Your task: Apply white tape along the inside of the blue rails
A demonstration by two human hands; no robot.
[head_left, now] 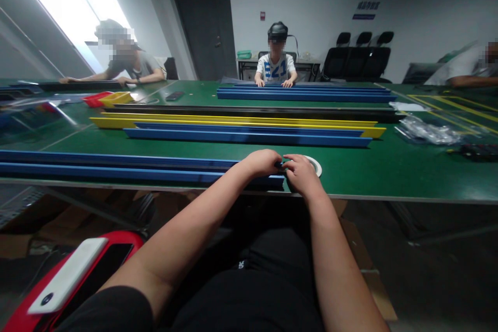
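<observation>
My left hand [265, 161] is bent over the right end of a long blue channel strip [175, 174] along the table's front edge. Its fingertips point down and are mostly hidden. Close beside it, my right hand [302, 171] has its thumb and fingers drawn together. A small dark bit shows between the two hands, too small to name. Partly behind my right hand lies a white ring [318, 167], which looks like a roll of tape. A second blue strip [116, 157] runs parallel behind the first.
Further blue strips [249, 137], yellow strips [105, 123] and a black strip [272, 113] lie across the green table [408, 176]. Crumpled clear plastic [430, 130] sits at right. Co-workers sit around the far side; one person's hands [274, 83] rest by more blue strips [303, 94].
</observation>
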